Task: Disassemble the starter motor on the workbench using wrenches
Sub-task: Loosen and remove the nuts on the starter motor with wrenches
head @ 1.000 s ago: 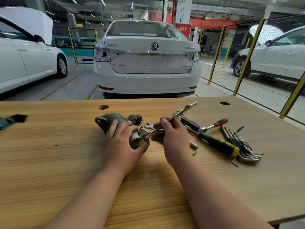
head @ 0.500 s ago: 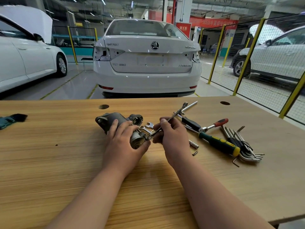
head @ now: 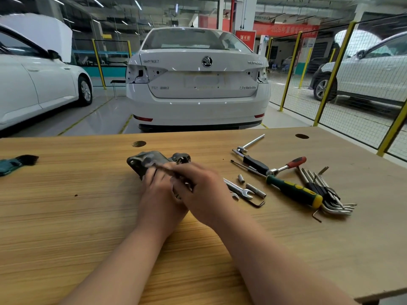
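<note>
The grey starter motor point(head: 152, 160) lies on the wooden workbench point(head: 88, 216), its near end hidden under both hands. My left hand point(head: 157, 197) clasps the motor body from the near side. My right hand point(head: 204, 192) crosses over the left and grips a slim wrench point(head: 161, 167). The wrench is blurred, and its handle slants up and left across the motor. Its working end is hidden between the hands.
To the right lie spare open-end wrenches point(head: 239, 189), a small socket point(head: 241, 178), a green-and-yellow screwdriver point(head: 293, 191), a red-handled ratchet point(head: 286, 166) and a hex key set point(head: 326, 192). A brush point(head: 15, 162) sits at the far left. A white car point(head: 198, 84) stands beyond the bench.
My right hand has swung the wrench from pointing up-right to slanting up-left over the motor, and now overlaps my left hand. The spare wrenches behind it have come into view.
</note>
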The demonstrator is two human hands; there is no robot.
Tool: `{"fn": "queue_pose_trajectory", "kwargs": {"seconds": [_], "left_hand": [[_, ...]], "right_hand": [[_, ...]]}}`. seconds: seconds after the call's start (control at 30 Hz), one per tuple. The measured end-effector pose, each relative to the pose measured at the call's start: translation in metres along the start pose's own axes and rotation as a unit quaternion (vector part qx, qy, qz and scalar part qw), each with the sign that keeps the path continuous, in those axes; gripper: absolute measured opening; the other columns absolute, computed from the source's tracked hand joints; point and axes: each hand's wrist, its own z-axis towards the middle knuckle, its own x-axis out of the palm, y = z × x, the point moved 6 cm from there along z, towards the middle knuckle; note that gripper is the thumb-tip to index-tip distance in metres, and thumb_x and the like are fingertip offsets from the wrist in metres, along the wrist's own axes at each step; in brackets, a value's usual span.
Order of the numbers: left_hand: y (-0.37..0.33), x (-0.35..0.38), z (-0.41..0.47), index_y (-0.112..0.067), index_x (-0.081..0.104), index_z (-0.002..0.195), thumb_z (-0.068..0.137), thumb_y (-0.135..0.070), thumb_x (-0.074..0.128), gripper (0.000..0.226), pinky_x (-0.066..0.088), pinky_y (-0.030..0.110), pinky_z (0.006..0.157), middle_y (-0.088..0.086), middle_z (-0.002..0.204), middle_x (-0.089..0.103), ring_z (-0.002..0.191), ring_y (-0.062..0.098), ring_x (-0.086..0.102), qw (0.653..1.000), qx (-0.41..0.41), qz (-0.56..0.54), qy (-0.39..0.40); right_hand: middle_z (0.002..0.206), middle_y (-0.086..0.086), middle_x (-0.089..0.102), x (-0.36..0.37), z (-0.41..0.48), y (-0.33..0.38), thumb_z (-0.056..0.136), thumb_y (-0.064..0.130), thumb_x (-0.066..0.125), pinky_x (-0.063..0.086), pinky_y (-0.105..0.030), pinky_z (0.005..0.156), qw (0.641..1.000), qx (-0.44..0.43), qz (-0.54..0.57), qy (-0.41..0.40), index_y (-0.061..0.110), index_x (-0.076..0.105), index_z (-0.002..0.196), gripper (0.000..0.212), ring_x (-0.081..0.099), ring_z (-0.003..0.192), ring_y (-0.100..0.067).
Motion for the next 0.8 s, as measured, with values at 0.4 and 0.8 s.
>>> {"fn": "queue_pose_trajectory", "kwargs": {"seconds": [0.4,0.8], "left_hand": [[0.010,-0.001,-0.005,-0.032,0.053,0.123,0.068,-0.068,0.053,0.065,0.011,0.027,0.106,-0.014,0.141,0.039,0.138,0.007,0.005,0.988,-0.084,-0.123,-0.044],[0.009,-0.003,-0.005,-0.025,0.059,0.117,0.070,-0.048,0.071,0.054,0.010,0.022,0.106,-0.007,0.134,0.048,0.138,0.016,0.014,0.985,-0.078,-0.134,-0.076]], "right_hand": [[0.065,0.007,0.063,-0.037,-0.014,-0.057,0.098,0.017,0.046,0.043,-0.020,0.046,0.881,0.288,0.306,-0.217,0.025,0.056,0.093,0.014,0.054,0.054,-0.008],[0.059,-0.001,0.063,-0.005,-0.019,-0.077,0.098,0.010,0.043,0.040,-0.025,0.042,0.793,0.432,0.405,-0.145,0.012,0.049,0.089,0.011,0.048,0.040,-0.016]]}}
